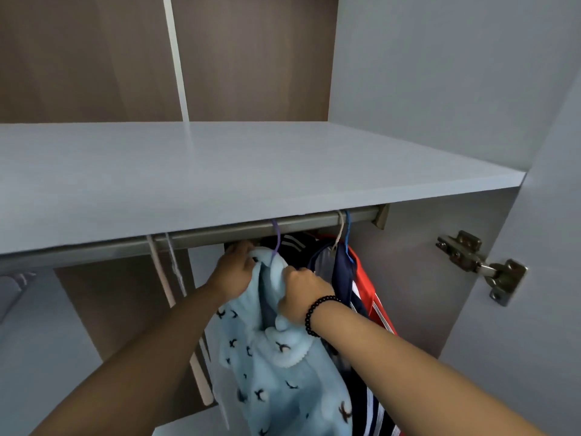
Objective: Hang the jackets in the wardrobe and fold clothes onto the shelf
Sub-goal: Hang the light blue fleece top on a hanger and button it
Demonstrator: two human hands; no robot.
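Observation:
A light blue fleece jacket (270,366) with small dark bird prints hangs from a purple hanger (276,239) hooked over the metal wardrobe rail (239,231). My left hand (234,273) grips the jacket's collar on the left side. My right hand (300,292), with a black bead bracelet at the wrist, grips the collar on the right side. To the right of it hang a navy jacket (341,272) and a red jacket with white stripes (366,287) on a beige and a blue hanger. The grey shelf (220,171) lies bare above the rail.
The wardrobe's right wall and open door carry a metal hinge (481,262). A white vertical divider (166,297) stands left of the hanging clothes. Another garment (15,284) shows dimly at the far left under the shelf. Brown back panels rise above the shelf.

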